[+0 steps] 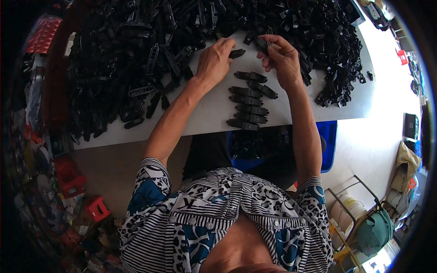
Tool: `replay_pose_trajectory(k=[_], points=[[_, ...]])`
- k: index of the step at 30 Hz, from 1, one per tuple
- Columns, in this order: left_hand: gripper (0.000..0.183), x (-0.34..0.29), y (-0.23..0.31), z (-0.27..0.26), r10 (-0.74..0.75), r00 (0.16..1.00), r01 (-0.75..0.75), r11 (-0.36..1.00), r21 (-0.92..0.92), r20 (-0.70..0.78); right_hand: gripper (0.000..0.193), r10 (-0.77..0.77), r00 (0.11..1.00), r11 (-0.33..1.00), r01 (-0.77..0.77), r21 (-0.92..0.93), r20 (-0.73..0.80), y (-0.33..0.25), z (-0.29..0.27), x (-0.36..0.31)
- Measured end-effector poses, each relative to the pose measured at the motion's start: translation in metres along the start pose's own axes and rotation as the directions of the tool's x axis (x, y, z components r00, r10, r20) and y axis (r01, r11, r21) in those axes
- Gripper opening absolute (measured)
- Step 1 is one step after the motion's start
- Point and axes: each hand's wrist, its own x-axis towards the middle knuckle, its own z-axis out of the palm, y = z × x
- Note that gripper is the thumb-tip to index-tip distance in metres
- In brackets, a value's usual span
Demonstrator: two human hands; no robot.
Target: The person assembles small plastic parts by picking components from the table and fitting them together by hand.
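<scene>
Head view shows me both hands beyond the far end of a column of elongated black plastic pieces (246, 108), which I use as landmark on the white table (207, 109). The left hand (216, 61) is gripping one elongated black piece (236, 53) at the fingertips. With the right hand (282, 57) I see a small black part (262, 44) pinched between thumb and finger; its exact shape I cannot tell. Left of the column lies a heap of long black parts (136, 54); to its right, a heap of small black clips (337, 59). Nearer than the column, a blue bin (331, 141) stands below the table edge.
</scene>
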Motion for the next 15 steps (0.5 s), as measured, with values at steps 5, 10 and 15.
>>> replay_pose_trajectory(k=[5,10,15], points=[[0.041,-0.004,0.001,-0.007,0.053,0.994,-0.058,0.997,-0.050,-0.094,0.024,0.062,0.998,0.997,-0.062,0.050,-0.011,-0.002,0.008,0.004],[0.033,-0.005,0.017,-0.002,-0.021,1.000,0.021,1.000,-0.010,-0.015,0.026,-0.026,0.998,0.972,0.013,-0.234,-0.052,-0.011,0.012,0.000],[0.027,0.000,0.015,0.002,-0.010,0.999,0.007,0.998,-0.066,-0.047,0.025,-0.015,0.999,0.907,-0.008,-0.420,-0.051,-0.009,0.010,-0.005]])
